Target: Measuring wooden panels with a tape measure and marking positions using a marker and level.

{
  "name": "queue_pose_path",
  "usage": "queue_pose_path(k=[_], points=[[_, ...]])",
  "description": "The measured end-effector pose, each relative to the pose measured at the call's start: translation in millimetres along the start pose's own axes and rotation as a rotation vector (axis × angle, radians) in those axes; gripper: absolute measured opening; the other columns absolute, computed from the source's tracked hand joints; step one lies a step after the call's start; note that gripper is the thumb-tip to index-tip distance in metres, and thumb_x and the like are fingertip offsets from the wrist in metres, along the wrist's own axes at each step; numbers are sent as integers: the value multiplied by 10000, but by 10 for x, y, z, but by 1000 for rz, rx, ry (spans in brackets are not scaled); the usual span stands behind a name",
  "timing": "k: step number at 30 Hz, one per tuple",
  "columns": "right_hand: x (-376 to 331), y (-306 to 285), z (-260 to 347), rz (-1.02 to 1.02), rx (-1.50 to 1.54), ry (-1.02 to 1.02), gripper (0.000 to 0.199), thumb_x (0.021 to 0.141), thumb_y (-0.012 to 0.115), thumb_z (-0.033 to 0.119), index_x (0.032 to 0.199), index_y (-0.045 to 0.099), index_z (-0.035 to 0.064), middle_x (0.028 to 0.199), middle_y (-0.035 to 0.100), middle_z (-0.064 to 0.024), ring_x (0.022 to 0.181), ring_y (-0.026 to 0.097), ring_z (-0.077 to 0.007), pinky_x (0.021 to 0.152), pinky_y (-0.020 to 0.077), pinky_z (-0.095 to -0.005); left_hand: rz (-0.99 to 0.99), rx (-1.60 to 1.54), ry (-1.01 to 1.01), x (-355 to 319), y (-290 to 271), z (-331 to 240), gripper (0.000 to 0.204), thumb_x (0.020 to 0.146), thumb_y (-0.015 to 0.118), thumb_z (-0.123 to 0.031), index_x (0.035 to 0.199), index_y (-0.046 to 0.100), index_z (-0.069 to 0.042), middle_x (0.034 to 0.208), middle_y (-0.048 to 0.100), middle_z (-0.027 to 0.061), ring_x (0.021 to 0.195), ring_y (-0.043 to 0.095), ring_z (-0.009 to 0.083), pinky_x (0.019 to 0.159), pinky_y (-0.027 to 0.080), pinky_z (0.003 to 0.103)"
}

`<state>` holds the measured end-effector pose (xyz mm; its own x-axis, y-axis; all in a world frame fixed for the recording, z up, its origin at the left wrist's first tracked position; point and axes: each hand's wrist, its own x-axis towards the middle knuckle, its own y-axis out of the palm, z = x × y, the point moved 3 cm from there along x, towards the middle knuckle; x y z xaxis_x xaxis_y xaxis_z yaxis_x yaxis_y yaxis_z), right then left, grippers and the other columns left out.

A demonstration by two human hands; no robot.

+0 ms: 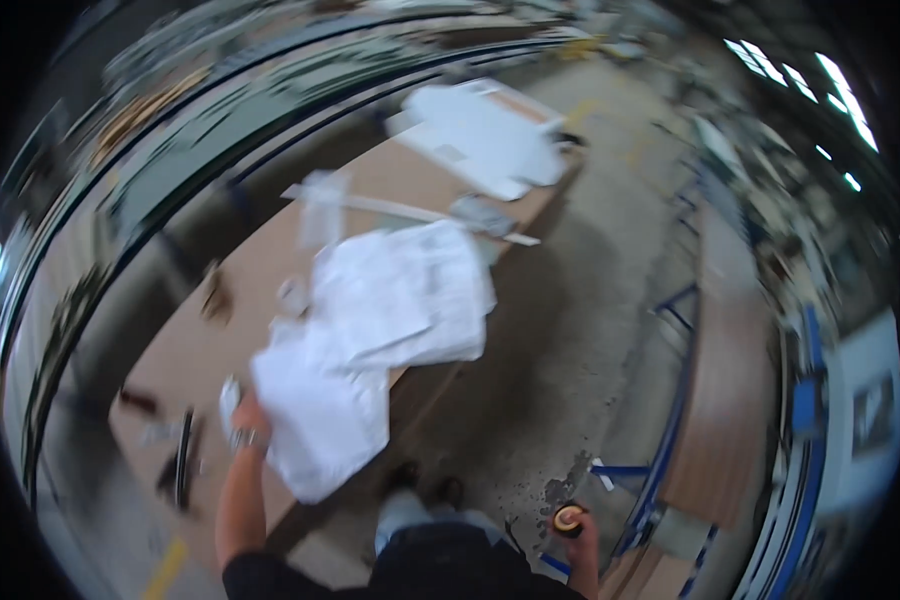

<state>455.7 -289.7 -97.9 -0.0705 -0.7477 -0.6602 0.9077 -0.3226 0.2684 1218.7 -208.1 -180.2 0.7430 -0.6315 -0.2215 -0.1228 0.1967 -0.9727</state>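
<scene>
My left hand [250, 413], a metal band at its wrist, is over the near part of a brown table [200, 350]. It looks closed, though blur hides the fingers. A small pale grey object [231, 393] shows against it; its kind is unclear. Right beside this hand lie large white paper sheets [325, 420], and more overlapping sheets with faint drawn lines [400, 290] spread farther up the table. Low at the right, away from the table, my right hand [580, 540] grips a round black and yellow tape measure [568, 518].
A long dark bar [183, 460] lies on the table's near left. White panels [490, 135] cover its far end. Long racks with stacked material [210, 160] run along the left. Across the concrete floor [580, 330] stands a blue-framed rack with a brown board [720, 400].
</scene>
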Motion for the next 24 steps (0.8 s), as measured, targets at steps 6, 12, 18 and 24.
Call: queue_pose_path(k=[6,12,18,24], points=[[-673,227,-394,-100,31,80,315,811,636,116,1065,561,-56,962,652,-186,867,695,-365,745,605,-544,-108,-177,-224,-224,-618,-208,224,843,567,-155,1028,641,-53,923,685,206,880,681,372,753,537,506],[-917,288,-383,-70,-16,-71,271,837,649,104,1076,630,-23,985,661,-117,881,680,-210,797,550,-329,-666,-669,350,-243,-1598,-840,182,796,479,-36,960,530,24,835,578,227,788,568,374,724,459,457],[-1735,228,-172,-117,140,-335,290,888,646,189,1107,609,2,972,647,-71,916,616,-135,812,469,-276,613,-971,1042,-2566,-1606,-3193,300,898,646,-153,1164,655,-14,891,706,71,766,639,115,661,507,277],[-3181,-976,-839,-396,344,-650,228,896,600,107,1113,626,44,941,661,-65,832,639,-131,738,491,-270,1707,-560,1222,-6193,-1191,-3578,368,976,620,-279,1239,614,-23,767,634,-19,533,404,26,473,327,222]])
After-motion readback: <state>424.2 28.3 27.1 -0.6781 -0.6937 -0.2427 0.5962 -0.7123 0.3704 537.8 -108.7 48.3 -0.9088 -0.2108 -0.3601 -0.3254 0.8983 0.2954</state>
